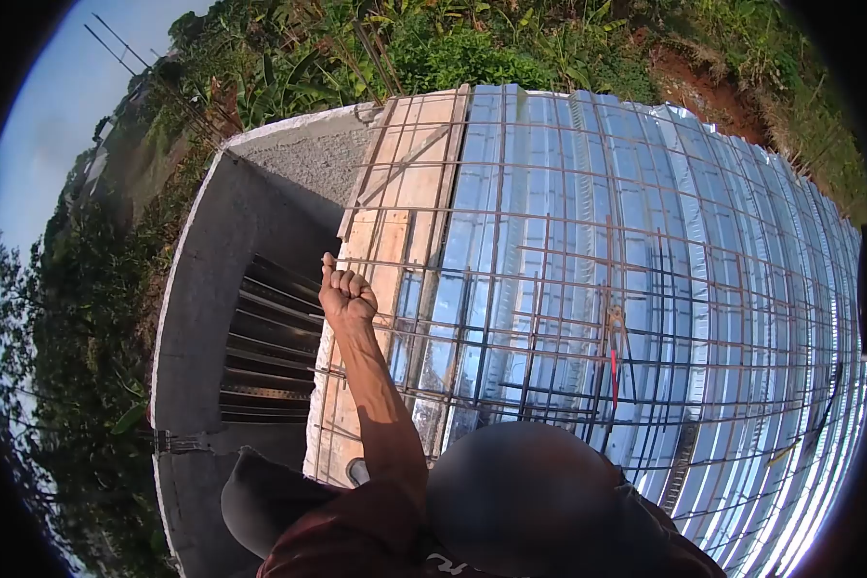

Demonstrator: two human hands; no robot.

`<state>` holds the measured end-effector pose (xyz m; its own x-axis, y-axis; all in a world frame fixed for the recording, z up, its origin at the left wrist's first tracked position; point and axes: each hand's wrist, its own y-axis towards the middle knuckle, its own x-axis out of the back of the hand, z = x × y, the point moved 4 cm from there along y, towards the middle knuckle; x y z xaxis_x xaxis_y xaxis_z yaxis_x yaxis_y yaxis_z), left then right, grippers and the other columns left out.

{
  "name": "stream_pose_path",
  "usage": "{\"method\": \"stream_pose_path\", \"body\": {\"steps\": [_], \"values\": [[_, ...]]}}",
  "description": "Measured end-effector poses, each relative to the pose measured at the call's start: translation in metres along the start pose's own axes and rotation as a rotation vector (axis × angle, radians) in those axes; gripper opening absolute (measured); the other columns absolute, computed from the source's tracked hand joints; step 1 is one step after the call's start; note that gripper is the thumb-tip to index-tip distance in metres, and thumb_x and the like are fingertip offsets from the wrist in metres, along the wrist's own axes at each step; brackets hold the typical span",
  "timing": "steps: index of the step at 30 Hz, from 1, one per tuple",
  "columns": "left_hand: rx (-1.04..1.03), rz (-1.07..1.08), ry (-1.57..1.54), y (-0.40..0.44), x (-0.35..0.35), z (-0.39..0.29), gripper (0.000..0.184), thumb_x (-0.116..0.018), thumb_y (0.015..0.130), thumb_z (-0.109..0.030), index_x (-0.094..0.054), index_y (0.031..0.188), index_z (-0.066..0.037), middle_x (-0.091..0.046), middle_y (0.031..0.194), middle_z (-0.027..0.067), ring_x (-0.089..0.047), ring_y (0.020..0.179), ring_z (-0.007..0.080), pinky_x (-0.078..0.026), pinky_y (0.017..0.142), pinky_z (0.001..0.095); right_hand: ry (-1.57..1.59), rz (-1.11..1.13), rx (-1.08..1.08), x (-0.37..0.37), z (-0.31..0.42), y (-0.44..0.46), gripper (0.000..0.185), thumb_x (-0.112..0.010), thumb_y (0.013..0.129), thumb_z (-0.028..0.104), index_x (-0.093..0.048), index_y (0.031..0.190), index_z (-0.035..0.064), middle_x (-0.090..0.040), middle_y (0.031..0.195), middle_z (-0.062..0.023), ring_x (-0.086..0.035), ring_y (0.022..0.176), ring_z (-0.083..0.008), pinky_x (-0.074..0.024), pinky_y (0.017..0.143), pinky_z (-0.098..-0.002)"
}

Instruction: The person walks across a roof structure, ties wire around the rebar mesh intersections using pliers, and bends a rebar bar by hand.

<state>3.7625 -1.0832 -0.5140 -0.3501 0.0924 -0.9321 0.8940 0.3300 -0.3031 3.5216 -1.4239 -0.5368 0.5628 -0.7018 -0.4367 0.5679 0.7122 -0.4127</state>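
My left hand [349,294] reaches out over the edge of the wooden boards, its fingers curled closed and one digit sticking up. Whatever the fingers hold, if anything, is too small or hidden to make out. Close by it run thin rebar rods [395,265], whose ends stick out past the board edge. Beneath the hand are plywood boards [380,241] bordering the metal decking. A hand tool with a red handle [614,366], perhaps pincers, rests on the rebar grid to the right. My right hand is out of view.
Ribbed shiny metal decking [636,193] under a rebar grid spreads to the right. On the left a concrete wall [197,279] surrounds a deep opening with dark slats [270,337]. My dark knees [530,491] fill the lower foreground. Vegetation [472,58] grows beyond the far edge.
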Motion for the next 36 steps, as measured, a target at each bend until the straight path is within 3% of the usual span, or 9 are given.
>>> {"method": "stream_pose_path", "body": {"steps": [8,10,13,18,20,27,30,33,36], "values": [[-0.015,0.051,0.085,-0.002,-0.001,0.013,0.021,-0.042,0.098,-0.021,-0.059,0.098,-0.009,-0.022,0.050,-0.0074,-0.017,0.040,0.0047,-0.015,0.036,0.0200,-0.074,0.054,0.024,0.003,-0.005,0.001,0.027,-0.054,0.090,0.021,-0.059,0.106,0.0000,-0.062,0.092,-0.0036,-0.054,0.078,-0.0087,-0.0450,0.071,-0.0268],[0.064,0.053,0.145,-0.012,-0.012,0.034,0.021,-0.041,0.098,-0.023,-0.057,0.101,-0.010,-0.022,0.052,-0.0072,-0.016,0.041,0.0046,-0.016,0.036,0.0195,-0.375,0.045,0.040,0.017,0.007,0.000,0.027,-0.050,0.090,0.022,-0.057,0.104,0.0002,-0.061,0.092,-0.0082,-0.055,0.078,-0.0148,-0.0444,0.072,-0.0320],[-0.025,0.018,0.161,-0.017,-0.013,0.048,0.021,-0.042,0.098,-0.024,-0.054,0.109,-0.012,-0.021,0.054,-0.0074,-0.017,0.043,0.0043,-0.016,0.036,0.0188,-0.612,0.006,-0.074,0.031,0.021,0.001,0.026,-0.047,0.089,0.022,-0.055,0.101,-0.0002,-0.059,0.090,-0.0118,-0.055,0.080,-0.0209,-0.0436,0.074,-0.0358],[-0.245,-0.074,0.304,-0.019,-0.013,0.038,0.024,-0.044,0.097,-0.023,-0.053,0.115,-0.011,-0.025,0.055,-0.0078,-0.019,0.043,0.0035,-0.018,0.036,0.0186,-0.831,-0.108,0.021,0.042,0.021,0.006,0.022,-0.046,0.088,0.022,-0.053,0.099,0.0047,-0.057,0.088,-0.0160,-0.057,0.084,-0.0284,-0.0441,0.075,-0.0396],[-0.364,-0.107,0.420,-0.022,-0.015,0.032,0.026,-0.044,0.096,-0.023,-0.052,0.117,-0.009,-0.028,0.055,-0.0074,-0.023,0.043,0.0033,-0.020,0.037,0.0185,-0.829,-0.127,-0.008,0.039,0.028,0.006,0.023,-0.045,0.089,0.024,-0.052,0.098,0.0043,-0.058,0.086,-0.0152,-0.058,0.082,-0.0278,-0.0446,0.074,-0.0391],[-0.345,-0.097,0.468,-0.025,-0.008,0.040,0.027,-0.044,0.096,-0.027,-0.054,0.114,-0.009,-0.028,0.055,-0.0077,-0.024,0.043,0.0034,-0.021,0.037,0.0181,-0.542,-0.326,0.018,0.018,0.050,0.025,0.028,-0.043,0.094,0.028,-0.055,0.098,0.0028,-0.056,0.068,-0.0081,-0.056,0.064,-0.0191,-0.0451,0.064,-0.0326],[-0.349,-0.158,0.426,-0.023,-0.004,0.041,0.026,-0.043,0.096,-0.026,-0.054,0.113,-0.010,-0.028,0.055,-0.0077,-0.024,0.043,0.0037,-0.022,0.037,0.0180,-0.621,-0.522,0.346,0.017,0.060,0.032,0.036,-0.044,0.096,0.031,-0.057,0.109,0.0006,-0.046,0.060,-0.0035,-0.045,0.056,-0.0128,-0.0390,0.056,-0.0274],[-0.322,-0.193,0.354,-0.020,-0.001,0.034,0.025,-0.041,0.096,-0.023,-0.054,0.113,-0.010,-0.027,0.055,-0.0072,-0.024,0.043,0.0042,-0.022,0.037,0.0180,-0.667,-0.520,0.345,0.005,0.070,0.027,0.035,-0.046,0.095,0.030,-0.057,0.113,0.0022,-0.043,0.057,-0.0040,-0.044,0.053,-0.0128,-0.0388,0.055,-0.0275],[-0.284,-0.277,0.249,-0.013,0.006,0.030,0.021,-0.042,0.096,-0.022,-0.057,0.105,-0.010,-0.031,0.057,-0.0085,-0.024,0.042,0.0037,-0.020,0.037,0.0192,-0.817,-0.532,0.391,-0.001,0.066,0.031,0.032,-0.049,0.094,0.027,-0.057,0.115,0.0040,-0.053,0.065,-0.0105,-0.054,0.058,-0.0170,-0.0427,0.058,-0.0295]]}}
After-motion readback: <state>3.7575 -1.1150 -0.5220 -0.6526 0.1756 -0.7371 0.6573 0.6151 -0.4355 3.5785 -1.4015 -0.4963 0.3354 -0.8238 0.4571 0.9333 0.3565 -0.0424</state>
